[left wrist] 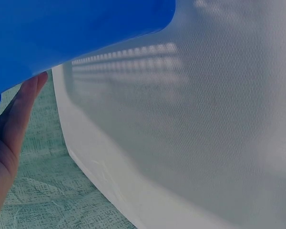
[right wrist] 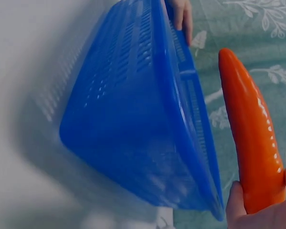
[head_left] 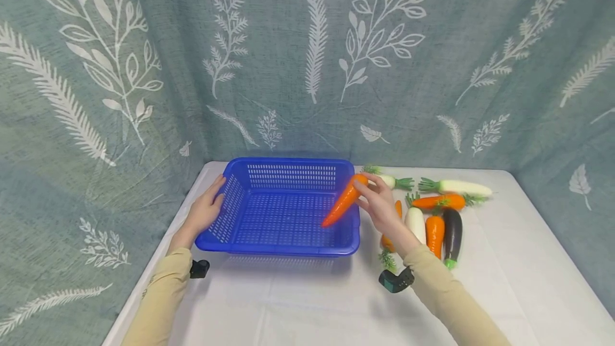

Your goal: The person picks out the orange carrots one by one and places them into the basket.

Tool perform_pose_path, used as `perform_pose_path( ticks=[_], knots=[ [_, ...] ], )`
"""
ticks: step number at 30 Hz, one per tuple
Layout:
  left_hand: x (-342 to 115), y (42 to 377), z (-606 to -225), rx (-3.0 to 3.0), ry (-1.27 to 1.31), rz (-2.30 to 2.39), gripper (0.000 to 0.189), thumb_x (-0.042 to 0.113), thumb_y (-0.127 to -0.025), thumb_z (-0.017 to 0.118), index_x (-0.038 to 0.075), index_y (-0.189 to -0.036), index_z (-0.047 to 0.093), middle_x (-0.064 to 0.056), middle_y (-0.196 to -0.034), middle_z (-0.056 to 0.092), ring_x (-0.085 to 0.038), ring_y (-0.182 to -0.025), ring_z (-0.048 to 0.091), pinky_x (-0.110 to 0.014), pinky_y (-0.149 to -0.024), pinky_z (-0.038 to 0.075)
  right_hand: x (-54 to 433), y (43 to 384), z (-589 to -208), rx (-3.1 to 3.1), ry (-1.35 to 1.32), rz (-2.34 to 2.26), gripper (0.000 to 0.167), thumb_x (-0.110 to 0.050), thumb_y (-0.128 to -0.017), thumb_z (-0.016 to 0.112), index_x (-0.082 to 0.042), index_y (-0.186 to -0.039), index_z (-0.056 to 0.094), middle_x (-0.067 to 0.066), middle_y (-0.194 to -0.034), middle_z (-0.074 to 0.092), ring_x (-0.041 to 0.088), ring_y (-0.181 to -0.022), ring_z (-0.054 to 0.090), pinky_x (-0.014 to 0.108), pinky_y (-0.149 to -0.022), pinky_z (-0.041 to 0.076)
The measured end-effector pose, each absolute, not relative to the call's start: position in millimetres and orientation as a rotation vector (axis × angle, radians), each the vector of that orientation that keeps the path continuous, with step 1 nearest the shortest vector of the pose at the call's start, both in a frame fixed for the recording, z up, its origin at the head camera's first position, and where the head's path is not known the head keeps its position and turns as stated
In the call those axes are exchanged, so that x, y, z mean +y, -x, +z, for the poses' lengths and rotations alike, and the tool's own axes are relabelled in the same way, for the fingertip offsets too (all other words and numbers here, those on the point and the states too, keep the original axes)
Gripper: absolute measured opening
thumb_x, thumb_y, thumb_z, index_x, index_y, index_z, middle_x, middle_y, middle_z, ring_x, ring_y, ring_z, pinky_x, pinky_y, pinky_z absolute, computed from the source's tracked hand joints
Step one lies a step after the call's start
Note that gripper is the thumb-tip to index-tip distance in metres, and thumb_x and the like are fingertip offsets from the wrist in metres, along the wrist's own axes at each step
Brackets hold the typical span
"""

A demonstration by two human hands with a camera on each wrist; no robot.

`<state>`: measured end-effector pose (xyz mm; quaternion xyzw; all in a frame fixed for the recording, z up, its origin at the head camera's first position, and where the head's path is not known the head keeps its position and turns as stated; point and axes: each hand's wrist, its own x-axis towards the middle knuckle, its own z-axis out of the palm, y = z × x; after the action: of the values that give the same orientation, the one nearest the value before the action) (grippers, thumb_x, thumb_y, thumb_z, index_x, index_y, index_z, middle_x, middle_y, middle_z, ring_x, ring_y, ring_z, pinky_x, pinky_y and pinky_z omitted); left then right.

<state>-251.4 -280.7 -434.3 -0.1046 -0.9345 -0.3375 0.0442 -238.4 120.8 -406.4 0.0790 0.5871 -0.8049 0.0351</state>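
Observation:
My right hand (head_left: 381, 204) grips a glossy orange carrot (head_left: 345, 201) near its thick end. Over the right side of a blue plastic basket (head_left: 276, 252), the carrot's narrow tip slants down toward the basket floor. The carrot (right wrist: 252, 131) stands out fully in the right wrist view, with thumb and fingers around its base. At the basket's left rim is my left hand (head_left: 204, 211), its fingers fairly straight and thumb spread. In the left wrist view the fingertips of that hand (left wrist: 16, 124) meet the basket's blue edge (left wrist: 86, 28).
Right of the basket lie toy-like vegetables: a long white radish (head_left: 463, 188), an orange carrot (head_left: 434, 235), a dark eggplant (head_left: 452, 231) and several others, some behind my right arm. A leaf-patterned curtain (head_left: 288, 68) hangs behind the white table (head_left: 288, 308).

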Motion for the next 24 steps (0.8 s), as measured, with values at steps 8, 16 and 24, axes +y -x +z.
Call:
perform_pose_path(
  ticks=[8, 16, 24],
  knots=[
    [-283, 254, -437, -2.869, 0.324, -1.023, 0.048, 0.004, -0.103, 0.038, -0.009, -0.148, 0.029, -0.024, -0.156, 0.022, -0.046, -0.140, 0.025, -0.058, -0.112, 0.023, 96, 238, -410, 1.812, -0.168, -2.534, 0.041, 0.001, -0.095, 0.057, 0.007, -0.134, 0.044, 0.011, -0.104, 0.052, 0.008, -0.076, 0.063, 0.021, -0.072, 0.056],
    [-284, 252, -437, -2.844, 0.341, -1.025, 0.047, 0.003, -0.102, 0.038, -0.010, -0.147, 0.030, -0.026, -0.155, 0.023, -0.047, -0.138, 0.026, -0.060, -0.111, 0.024, 69, 236, -421, 1.871, -0.150, -2.571, 0.037, 0.004, -0.090, 0.061, 0.011, -0.124, 0.050, 0.017, -0.105, 0.054, 0.010, -0.073, 0.061, 0.020, -0.065, 0.055],
    [-282, 252, -439, -2.830, 0.356, -1.029, 0.047, 0.003, -0.102, 0.038, -0.011, -0.146, 0.031, -0.027, -0.155, 0.024, -0.048, -0.138, 0.026, -0.060, -0.111, 0.023, 52, 236, -432, 2.022, -0.114, -2.500, 0.037, 0.003, -0.088, 0.065, 0.011, -0.122, 0.053, 0.017, -0.103, 0.054, 0.010, -0.072, 0.059, 0.020, -0.063, 0.055]
  ],
)
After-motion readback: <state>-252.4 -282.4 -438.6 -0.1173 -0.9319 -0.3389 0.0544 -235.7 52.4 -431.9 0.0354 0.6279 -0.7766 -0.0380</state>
